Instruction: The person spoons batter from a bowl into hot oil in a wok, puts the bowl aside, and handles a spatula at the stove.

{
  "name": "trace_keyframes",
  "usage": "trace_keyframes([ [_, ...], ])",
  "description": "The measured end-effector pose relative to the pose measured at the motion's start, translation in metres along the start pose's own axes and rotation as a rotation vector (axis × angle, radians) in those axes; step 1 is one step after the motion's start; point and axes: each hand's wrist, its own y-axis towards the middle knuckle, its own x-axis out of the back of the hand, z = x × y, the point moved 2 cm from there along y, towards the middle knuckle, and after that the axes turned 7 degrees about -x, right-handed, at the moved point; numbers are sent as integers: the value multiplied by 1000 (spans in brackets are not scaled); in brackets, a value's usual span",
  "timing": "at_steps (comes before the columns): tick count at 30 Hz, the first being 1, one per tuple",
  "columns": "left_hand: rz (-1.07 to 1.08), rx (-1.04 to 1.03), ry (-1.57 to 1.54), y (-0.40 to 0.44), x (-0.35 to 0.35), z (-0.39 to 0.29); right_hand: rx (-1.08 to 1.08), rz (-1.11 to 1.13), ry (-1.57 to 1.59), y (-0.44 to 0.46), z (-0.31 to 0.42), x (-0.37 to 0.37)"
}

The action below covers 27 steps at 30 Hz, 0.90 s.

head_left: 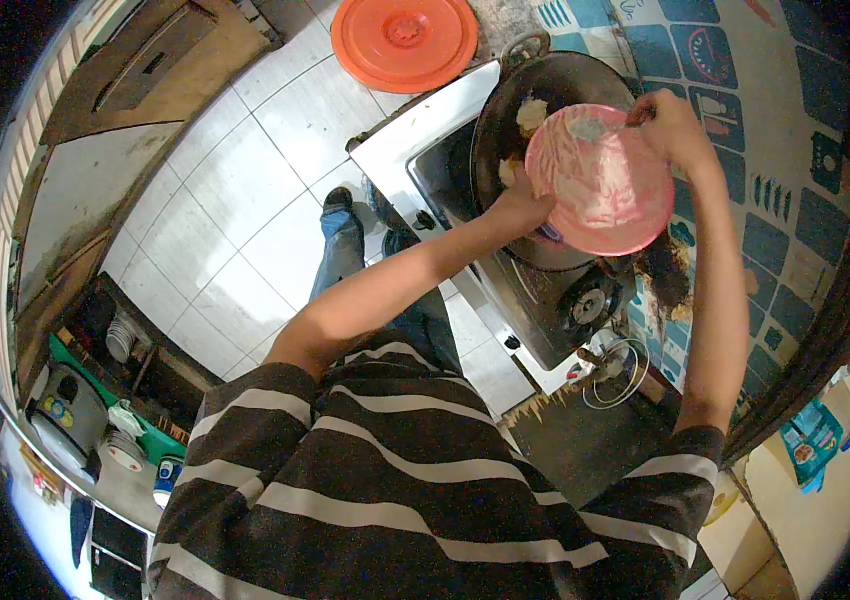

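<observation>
A pink bowl (610, 190) is tilted over a large dark wok (500, 125), its inside smeared with pale batter. My left hand (523, 207) is closed on the bowl's near left rim. At the bowl's far right side, my right hand (673, 128) grips a utensil whose flat end (590, 130) rests against the batter inside. Pale lumps (532, 115) lie in the wok to the left of the bowl. Below the bowl, the rest of the wok is partly hidden.
The wok stands on a stove (545, 320) with a bare burner (587, 302) nearer me. An orange lid (405, 40) is beyond the stove's left corner. Patterned tiles (765, 240) line the wall at right. A white cable (630, 385) loops beside the stove.
</observation>
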Motion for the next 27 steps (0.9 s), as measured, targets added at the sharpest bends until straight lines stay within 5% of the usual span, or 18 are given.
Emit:
trace_keyframes([
  [8, -21, 13, -66, -32, -1, -76, -55, 32, 15, 9, -5, -2],
  [22, -93, -59, 186, -19, 5, -45, 50, 8, 128, 12, -29, -9],
  [27, -42, 128, -200, -36, -6, -91, 102, -129, 161, -13, -12, 4],
])
